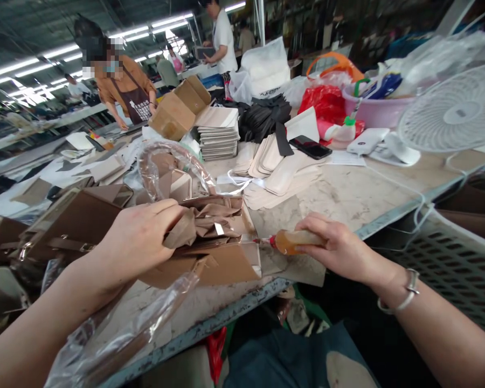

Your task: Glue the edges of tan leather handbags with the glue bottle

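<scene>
My left hand (139,237) is closed on crumpled brown stuffing paper (210,218) that sticks out of a tan leather bag (222,264) lying on its side at the table's near edge. My right hand (333,245) grips a small amber glue bottle (295,240) with a red nozzle, and the nozzle points left at the bag's edge. A silver bracelet (404,293) sits on my right wrist. Clear plastic wrap (121,328) trails from under the bag toward me.
A darker brown bag (76,221) lies at left. Stacks of cream leather pieces (275,161), a pile of flat boards (218,132), a black phone (310,146), a white fan (456,110) and a pink basin (375,108) crowd the table. Other people work at the far side.
</scene>
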### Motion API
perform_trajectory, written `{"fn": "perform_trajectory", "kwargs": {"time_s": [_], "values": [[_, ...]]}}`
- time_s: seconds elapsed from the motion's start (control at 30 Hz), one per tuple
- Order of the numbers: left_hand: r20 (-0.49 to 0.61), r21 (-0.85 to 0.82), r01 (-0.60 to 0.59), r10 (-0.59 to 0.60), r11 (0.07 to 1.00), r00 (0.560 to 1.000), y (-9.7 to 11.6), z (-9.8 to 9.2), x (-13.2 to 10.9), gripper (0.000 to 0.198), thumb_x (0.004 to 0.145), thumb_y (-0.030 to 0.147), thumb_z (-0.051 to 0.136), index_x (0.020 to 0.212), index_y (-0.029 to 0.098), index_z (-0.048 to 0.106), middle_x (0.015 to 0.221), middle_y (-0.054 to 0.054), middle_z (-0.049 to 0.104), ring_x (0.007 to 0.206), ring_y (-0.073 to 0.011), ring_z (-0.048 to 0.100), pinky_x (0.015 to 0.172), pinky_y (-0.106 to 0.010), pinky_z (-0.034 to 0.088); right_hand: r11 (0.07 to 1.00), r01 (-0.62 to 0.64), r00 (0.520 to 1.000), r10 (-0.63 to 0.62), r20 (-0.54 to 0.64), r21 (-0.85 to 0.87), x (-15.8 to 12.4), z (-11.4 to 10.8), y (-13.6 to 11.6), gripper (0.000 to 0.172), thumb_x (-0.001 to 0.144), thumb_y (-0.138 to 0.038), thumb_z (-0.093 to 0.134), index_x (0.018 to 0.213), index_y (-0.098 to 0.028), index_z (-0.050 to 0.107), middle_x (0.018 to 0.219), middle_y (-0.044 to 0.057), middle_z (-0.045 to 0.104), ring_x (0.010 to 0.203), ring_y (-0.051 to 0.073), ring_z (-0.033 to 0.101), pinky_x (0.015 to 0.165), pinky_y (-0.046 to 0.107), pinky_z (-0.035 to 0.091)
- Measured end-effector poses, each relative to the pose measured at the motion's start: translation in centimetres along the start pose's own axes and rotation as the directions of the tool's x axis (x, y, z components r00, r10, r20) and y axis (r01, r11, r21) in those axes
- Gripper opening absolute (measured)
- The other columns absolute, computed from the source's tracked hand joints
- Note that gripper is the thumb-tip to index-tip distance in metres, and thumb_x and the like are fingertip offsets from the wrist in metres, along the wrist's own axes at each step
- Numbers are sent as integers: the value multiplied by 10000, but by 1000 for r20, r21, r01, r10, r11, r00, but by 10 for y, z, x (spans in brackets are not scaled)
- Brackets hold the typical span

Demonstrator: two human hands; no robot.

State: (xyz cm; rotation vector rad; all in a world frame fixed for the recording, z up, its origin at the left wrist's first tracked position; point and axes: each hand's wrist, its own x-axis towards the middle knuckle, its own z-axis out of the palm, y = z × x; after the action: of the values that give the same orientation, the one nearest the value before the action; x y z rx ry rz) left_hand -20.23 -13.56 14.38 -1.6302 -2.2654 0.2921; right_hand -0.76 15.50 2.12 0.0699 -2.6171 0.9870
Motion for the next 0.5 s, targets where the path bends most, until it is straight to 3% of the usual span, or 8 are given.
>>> {"fn": "perform_trajectory", "kwargs": {"time_s": [0.13, 0.3, 0.5], "values": [[-34, 18, -4, 4, 1000, 999, 2, 2, 5, 119, 747, 169, 451, 823, 191, 540, 784, -51, 635, 680, -236, 644, 577, -334, 475, 999, 32, 999, -32, -35, -1, 4, -5, 2, 179, 814, -105, 633, 945, -218, 589, 875, 18, 570, 805, 174, 580, 704, 274, 443], [-45, 38, -28, 29, 999, 999, 7, 1, 8, 146, 724, 162, 425, 812, 205, 533, 743, -36, 613, 648, -234, 638, 555, -339, 468, 999, 8, 1000, -9, 20, 49, -3, -1, 7, 155, 830, -117, 644, 938, -216, 594, 854, 11, 562, 794, 164, 566, 703, 274, 436], [-36, 57, -1, 3, 998, 999, 11, 3, 6, 193, 731, 175, 415, 856, 199, 561, 802, -50, 642, 681, -245, 648, 585, -349, 482, 998, 4, 997, 1, -78, 64, 0, 8, 22, 166, 837, -149, 643, 979, -211, 583, 901, 27, 569, 832, 181, 568, 727, 293, 449]]}}
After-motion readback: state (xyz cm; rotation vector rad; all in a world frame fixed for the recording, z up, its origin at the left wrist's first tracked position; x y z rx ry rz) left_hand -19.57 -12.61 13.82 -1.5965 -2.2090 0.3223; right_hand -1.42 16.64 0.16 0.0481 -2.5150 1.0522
